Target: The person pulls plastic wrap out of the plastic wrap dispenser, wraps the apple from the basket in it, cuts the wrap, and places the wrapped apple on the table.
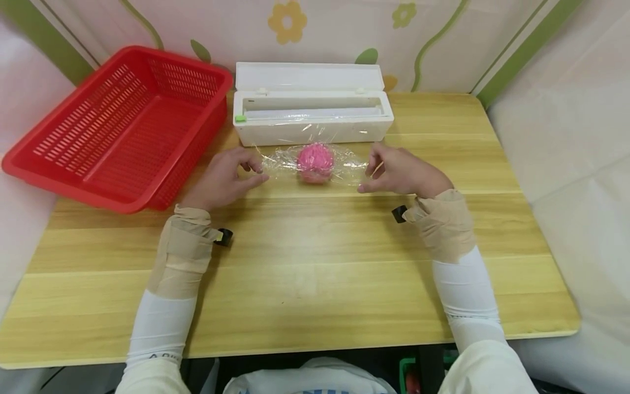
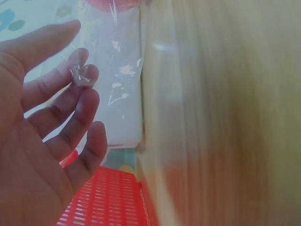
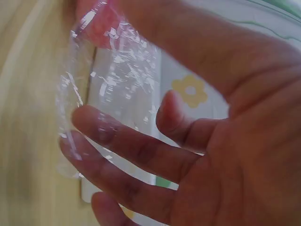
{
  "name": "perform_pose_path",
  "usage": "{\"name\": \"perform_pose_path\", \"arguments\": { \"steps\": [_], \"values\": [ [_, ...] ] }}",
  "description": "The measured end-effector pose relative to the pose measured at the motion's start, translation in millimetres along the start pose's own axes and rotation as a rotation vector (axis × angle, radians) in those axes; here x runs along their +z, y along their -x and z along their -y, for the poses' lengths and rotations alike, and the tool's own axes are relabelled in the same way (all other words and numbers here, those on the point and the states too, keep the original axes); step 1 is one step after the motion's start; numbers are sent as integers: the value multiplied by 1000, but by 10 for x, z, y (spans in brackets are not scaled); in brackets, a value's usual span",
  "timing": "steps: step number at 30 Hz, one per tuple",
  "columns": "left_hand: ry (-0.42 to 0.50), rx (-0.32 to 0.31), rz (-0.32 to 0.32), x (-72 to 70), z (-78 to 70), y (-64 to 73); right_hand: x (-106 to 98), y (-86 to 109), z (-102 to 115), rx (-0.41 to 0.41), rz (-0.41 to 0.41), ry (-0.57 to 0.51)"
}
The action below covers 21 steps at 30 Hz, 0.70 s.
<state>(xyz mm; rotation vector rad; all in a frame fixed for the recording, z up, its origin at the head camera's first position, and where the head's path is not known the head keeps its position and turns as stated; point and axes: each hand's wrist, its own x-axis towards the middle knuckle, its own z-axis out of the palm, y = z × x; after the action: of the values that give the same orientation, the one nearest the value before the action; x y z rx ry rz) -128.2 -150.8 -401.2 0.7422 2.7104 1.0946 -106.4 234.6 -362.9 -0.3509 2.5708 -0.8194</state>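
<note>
- Roughly midway btwn the hands, the pink ball (image 1: 315,162) is seen on the table (image 1: 315,262), just in front of the box (image 1: 310,133); it is covered by clear film (image 1: 346,164), crumpled, w/ its ends spread L & R.
- L hand (image 1: 223,178): fingers loosely bent & spread, thumb held well apart from them; a film edge is touched at the fingertips, nothing firmly gripped.
- R hand (image 1: 401,172): fingers slightly bent, gap left btwn thumb & fingers; film is touched by the fingertips, w/ no grip closed round it.
- Box is set along the far edge of the table, lid (image 1: 309,76) raised at the back; a white roll (image 1: 315,114) is held inside. Whether film is joined to roll can't be told.
- Red basket (image 1: 74,192) is placed at far L, partly past the table's L edge; its R side is brought near the box's L end, so room there is tight.
- Wide stretch of wood is left btwn forearms, ball to near edge; more room is given R of R hand, up to the R edge.
</note>
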Motion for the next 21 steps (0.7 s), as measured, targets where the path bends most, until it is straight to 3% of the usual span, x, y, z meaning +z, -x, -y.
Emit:
{"name": "perform_pose_path", "arguments": {
  "steps": [8, 21],
  "values": [
    [7, -77, 51, -46, -86, 35, 2, -19, -38, -84, 33, -15],
    [40, -50, 211, -164, -299, 134, -51, 102, 13, -107, 60, 49]
  ]
}}
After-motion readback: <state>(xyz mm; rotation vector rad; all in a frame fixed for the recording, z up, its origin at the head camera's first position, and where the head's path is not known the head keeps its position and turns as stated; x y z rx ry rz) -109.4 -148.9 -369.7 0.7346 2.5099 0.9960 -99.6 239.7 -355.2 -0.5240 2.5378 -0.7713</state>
